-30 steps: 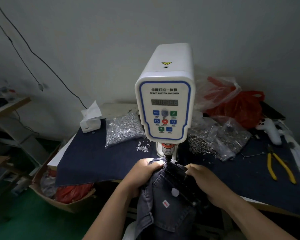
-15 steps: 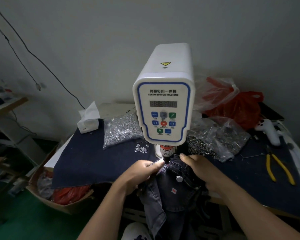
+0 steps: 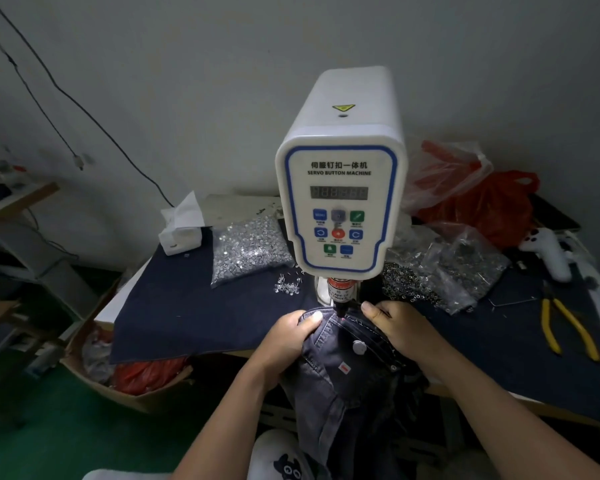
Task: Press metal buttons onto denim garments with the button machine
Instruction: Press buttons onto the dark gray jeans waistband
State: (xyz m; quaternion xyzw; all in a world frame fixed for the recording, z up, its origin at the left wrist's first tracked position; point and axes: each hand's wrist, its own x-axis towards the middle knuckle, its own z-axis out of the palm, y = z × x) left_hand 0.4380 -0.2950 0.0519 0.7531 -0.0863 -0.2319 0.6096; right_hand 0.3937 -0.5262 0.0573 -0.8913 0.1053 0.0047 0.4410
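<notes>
A white servo button machine (image 3: 340,188) with a blue-edged control panel stands at the middle of the table. Its press head (image 3: 340,296) hangs just above the top edge of a dark grey denim garment (image 3: 329,375). My left hand (image 3: 288,337) grips the garment's edge left of the head, thumb on top. My right hand (image 3: 395,327) pinches the edge on the right. A round metal button (image 3: 359,346) sits on the denim below the head, with a small red-and-white label (image 3: 343,367) under it. The garment hangs off the table's front.
A bag of silver buttons (image 3: 246,251) and loose ones (image 3: 288,285) lie left of the machine; bags of rings (image 3: 440,271) lie right. Yellow pliers (image 3: 565,330), a white controller (image 3: 548,251), red plastic bags (image 3: 489,202) and a tissue box (image 3: 181,230) sit on the navy cloth (image 3: 187,306). A cardboard box (image 3: 118,375) stands below left.
Both hands slid the garment's edge up under the press head. The attached button now lies farther from the head, and my thumbs rest flat beside it.
</notes>
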